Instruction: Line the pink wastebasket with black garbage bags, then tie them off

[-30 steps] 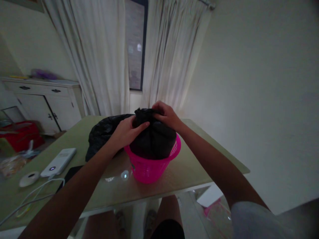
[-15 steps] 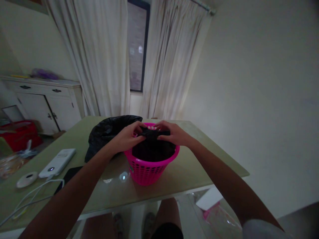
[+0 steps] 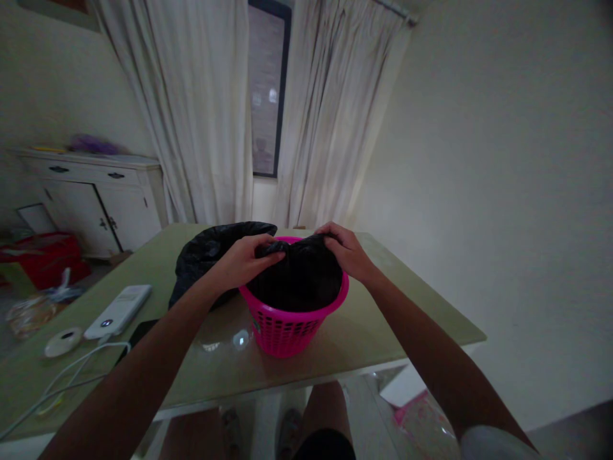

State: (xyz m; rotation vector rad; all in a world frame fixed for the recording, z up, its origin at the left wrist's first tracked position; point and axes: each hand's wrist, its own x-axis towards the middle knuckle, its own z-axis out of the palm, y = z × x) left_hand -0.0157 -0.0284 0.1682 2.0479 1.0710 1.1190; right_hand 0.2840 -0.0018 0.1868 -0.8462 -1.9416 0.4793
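From my end, head cam shows a dim rm: pale wall [image 3: 502, 160] on R, whitish curtains [image 3: 205, 115] flanking a dark-framed window [image 3: 266, 96], white cabinet [image 3: 74, 207] w/ dark handles far L, greenish tabletop [image 3: 149, 259] in front, light flr [image 3: 371, 431] below.

Basket [image 3: 287, 326], bright pink, its side patterned with rows of small openings; plastic bag within the basket [image 3: 304, 278], plain black; second plastic bag [image 3: 198, 255], likewise black with paler grey highlights along its creases. Bench [image 3: 373, 335], pale green and unpatterned; power bank [image 3: 122, 306], white with a dark round spot; cable [image 3: 90, 351], white. Curtains [image 3: 211, 115], off-white with grey-shaded vertical folds; window frame [image 3: 283, 96], dark grey; cabinet [image 3: 131, 214], cream-white with dark drawer handles [image 3: 115, 175]; bag on the floor [image 3: 48, 259], red; sleeve [image 3: 493, 442], light grey; shorts [image 3: 325, 445], black.
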